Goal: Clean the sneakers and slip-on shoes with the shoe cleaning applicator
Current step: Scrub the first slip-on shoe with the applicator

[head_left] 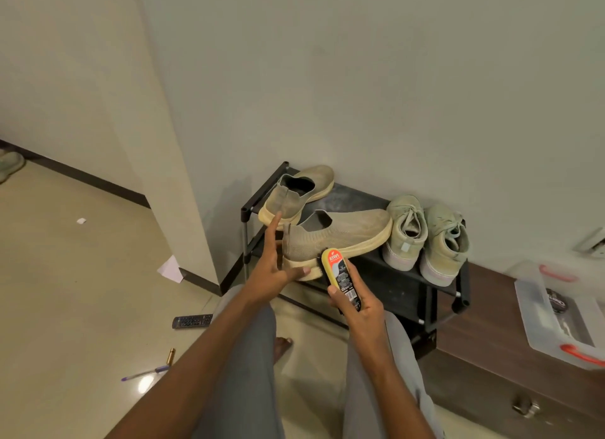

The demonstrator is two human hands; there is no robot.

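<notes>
our right hand (355, 303) grips the applicator (342, 280), its tip against the near slip-on (337, 234) on the rack (386, 275). our left hand (273, 268) steadies the heel, fingers spread. the shoe overhangs the edge; hard strokes could tip it off.

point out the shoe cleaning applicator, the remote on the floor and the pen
shoe cleaning applicator (342, 276): head view, on its labelled back
remote (192, 321): head view, on its button face
pen (145, 373): head view, mid-barrel
</notes>
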